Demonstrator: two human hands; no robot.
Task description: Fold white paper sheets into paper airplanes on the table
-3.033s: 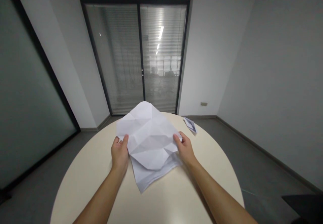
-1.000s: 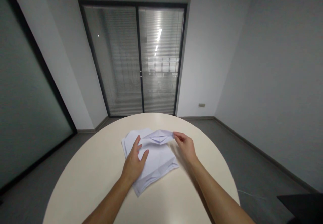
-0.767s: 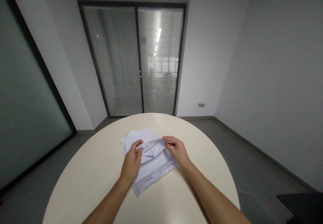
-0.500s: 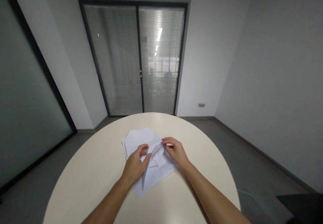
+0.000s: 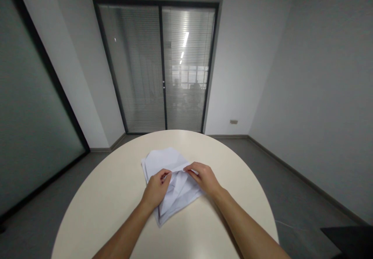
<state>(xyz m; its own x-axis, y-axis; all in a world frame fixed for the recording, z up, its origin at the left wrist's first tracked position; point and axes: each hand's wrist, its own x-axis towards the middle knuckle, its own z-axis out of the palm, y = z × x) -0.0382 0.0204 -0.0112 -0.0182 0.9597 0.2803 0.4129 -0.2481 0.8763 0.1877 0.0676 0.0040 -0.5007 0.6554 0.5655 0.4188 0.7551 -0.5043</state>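
Observation:
Several white paper sheets (image 5: 166,160) lie overlapping near the middle of the round table, and the upper one in front is folded and creased (image 5: 177,191). My left hand (image 5: 156,187) pinches the folded paper's far edge between thumb and fingers. A short way to the right, my right hand (image 5: 204,176) pinches the same edge, its fingertips closed on it. Between the two hands the edge is raised and runs nearly straight. The paper under my palms is hidden.
The round cream table (image 5: 110,196) fills the lower middle. Beyond it stand glass doors with blinds (image 5: 186,107) and white walls. A dark object (image 5: 349,237) is at the lower right, beside the table, with a thin cable on the floor nearby.
My left thumb and fingers have closed on the paper's edge. My right hand has moved slightly down. The folded paper's edge now stretches between both hands.

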